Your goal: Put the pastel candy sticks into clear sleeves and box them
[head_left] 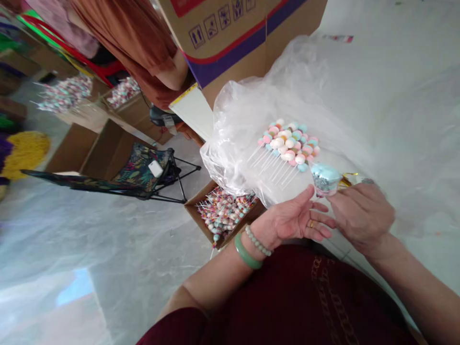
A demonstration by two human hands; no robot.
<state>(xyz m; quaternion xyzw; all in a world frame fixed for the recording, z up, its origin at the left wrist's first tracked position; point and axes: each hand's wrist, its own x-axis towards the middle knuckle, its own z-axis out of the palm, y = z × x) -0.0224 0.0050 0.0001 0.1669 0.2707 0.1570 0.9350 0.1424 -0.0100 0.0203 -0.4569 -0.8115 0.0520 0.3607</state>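
Right hand: is pinching a blue candy in a clear wrapper, with the right fingers closed narrow on it.
Left hand: is lying open with its palm up, and the left fingers are spread wide, holding nothing, just beside the blue candy.
Lollipop bunch: is lying past the fingers on a clear plastic bag, maybe so the candy is staying clean.
Cardboard box: is sitting left of the left fingers, keeping more lollipops together.
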